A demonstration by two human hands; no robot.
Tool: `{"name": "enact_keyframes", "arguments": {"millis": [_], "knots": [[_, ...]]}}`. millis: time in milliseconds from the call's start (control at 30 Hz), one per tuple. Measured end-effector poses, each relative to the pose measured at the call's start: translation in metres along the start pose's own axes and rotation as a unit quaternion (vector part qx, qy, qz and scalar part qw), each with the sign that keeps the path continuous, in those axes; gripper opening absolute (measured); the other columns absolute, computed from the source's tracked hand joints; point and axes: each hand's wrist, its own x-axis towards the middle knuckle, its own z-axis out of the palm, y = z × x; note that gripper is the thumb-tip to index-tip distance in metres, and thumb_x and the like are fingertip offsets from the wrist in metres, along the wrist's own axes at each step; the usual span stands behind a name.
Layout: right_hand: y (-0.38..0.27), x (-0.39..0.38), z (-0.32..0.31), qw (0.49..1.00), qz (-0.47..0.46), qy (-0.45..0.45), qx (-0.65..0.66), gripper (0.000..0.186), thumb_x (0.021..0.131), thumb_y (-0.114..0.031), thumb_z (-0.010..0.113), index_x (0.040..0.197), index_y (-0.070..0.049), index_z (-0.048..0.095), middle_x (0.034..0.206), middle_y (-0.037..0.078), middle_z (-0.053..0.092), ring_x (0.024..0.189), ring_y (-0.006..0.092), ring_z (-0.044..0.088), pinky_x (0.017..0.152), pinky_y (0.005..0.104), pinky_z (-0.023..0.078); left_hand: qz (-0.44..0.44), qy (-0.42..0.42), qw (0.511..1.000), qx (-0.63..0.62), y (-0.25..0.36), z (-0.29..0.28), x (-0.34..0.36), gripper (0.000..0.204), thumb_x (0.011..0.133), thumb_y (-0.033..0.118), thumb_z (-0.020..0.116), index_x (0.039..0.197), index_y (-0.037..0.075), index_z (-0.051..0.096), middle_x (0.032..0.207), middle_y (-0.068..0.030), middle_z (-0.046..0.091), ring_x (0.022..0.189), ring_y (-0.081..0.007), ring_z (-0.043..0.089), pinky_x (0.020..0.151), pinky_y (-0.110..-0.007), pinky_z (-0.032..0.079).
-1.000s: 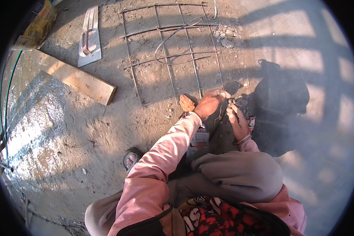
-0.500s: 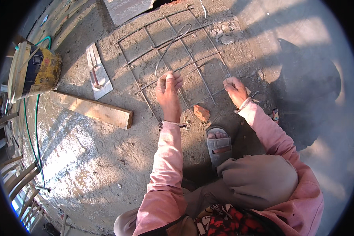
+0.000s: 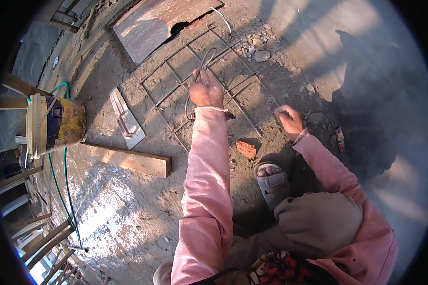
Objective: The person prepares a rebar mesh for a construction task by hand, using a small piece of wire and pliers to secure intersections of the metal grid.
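A grid of thin steel rods [image 3: 243, 115], crossed into squares, lies on the rough ground in front of me. Over its middle, my left hand [image 3: 206, 90] is closed around a bent length of wire [image 3: 207, 56], whose loop sticks out beyond the fingers. The wire's other end curves down beside my wrist; my hand and sleeve hide part of the grid. At the grid's right side, my right hand [image 3: 291, 122] has its fingers curled round the end of an outer rod. Just below the grid sits a broken piece of brick [image 3: 246, 149].
To the left are a plastering trowel [image 3: 127, 120], a wooden block [image 3: 128, 159] and a yellow-and-dark bucket [image 3: 64, 121] with a green hose [image 3: 70, 199]. A patterned sheet [image 3: 152, 26] lies at the far side. Rubble [image 3: 261, 50] borders the grid; my sandalled foot [image 3: 271, 180] is near it.
My left hand has moved farther out over the grid, up along the wire toward its loop. The right hand stays at the grid's right side. The whole view has shifted and turned slightly.
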Motion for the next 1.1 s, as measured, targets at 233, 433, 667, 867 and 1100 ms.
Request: {"name": "enact_keyframes", "arguments": {"millis": [233,433,667,867,1100], "knots": [[0.0,0.019,-0.016,0.998,0.04,0.014,-0.038,0.017,0.08,-0.014,0.059,0.094,-0.005,0.063,0.08,0.005,0.064,0.073,0.0139,0.059,0.068,0.03,0.047,0.019,-0.077,0.996,0.051,0.01,0.01,-0.027,0.041,0.099,0.017,0.024,0.133,-0.005,0.031,0.137,-0.0189,0.038,0.13,-0.034,0.037,0.104,-0.042,0.039],[-0.007,0.091,0.013,0.993,0.026,0.006,-0.118,0.026,0.079,-0.028,0.065,0.096,-0.007,0.064,0.085,0.009,0.067,0.077,0.0206,0.062,0.072,0.0324,0.048,0.04,-0.081,0.989,0.119,0.014,0.026,-0.057,0.043,0.101,0.021,0.022,0.136,-0.003,0.021,0.134,-0.0203,0.041,0.124,-0.0381,0.043,0.102,-0.044,0.041],[-0.027,0.099,0.013,0.994,0.088,-0.008,0.069,0.027,0.082,-0.029,0.065,0.084,-0.002,0.063,0.078,0.008,0.067,0.074,0.0195,0.061,0.072,0.0331,0.046,0.021,-0.123,0.976,0.179,0.041,0.048,-0.076,0.039,0.101,0.02,0.02,0.126,-0.008,0.031,0.126,-0.0239,0.046,0.116,-0.0376,0.05,0.099,-0.046,0.045],[-0.044,0.058,0.016,0.903,0.196,-0.177,0.339,0.027,0.087,-0.017,0.059,0.111,-0.006,0.054,0.082,0.005,0.066,0.04,0.0026,0.034,0.035,0.0217,0.023,0.059,-0.156,0.949,0.268,0.072,0.065,-0.092,0.036,0.101,0.019,0.02,0.117,-0.008,0.038,0.119,-0.0242,0.051,0.11,-0.036,0.054,0.097,-0.046,0.047],[-0.054,-0.013,0.047,0.882,0.075,-0.277,0.375,0.045,0.088,-0.016,0.06,0.129,-0.003,0.046,0.099,0.007,0.063,0.061,0.0076,0.052,0.054,0.0232,0.043,-0.006,-0.131,0.952,0.276,0.134,0.077,-0.067,0.027,0.1,0.013,0.029,0.107,-0.009,0.043,0.085,-0.0119,0.05,0.076,-0.0254,0.053,0.08,-0.041,0.053]]}}
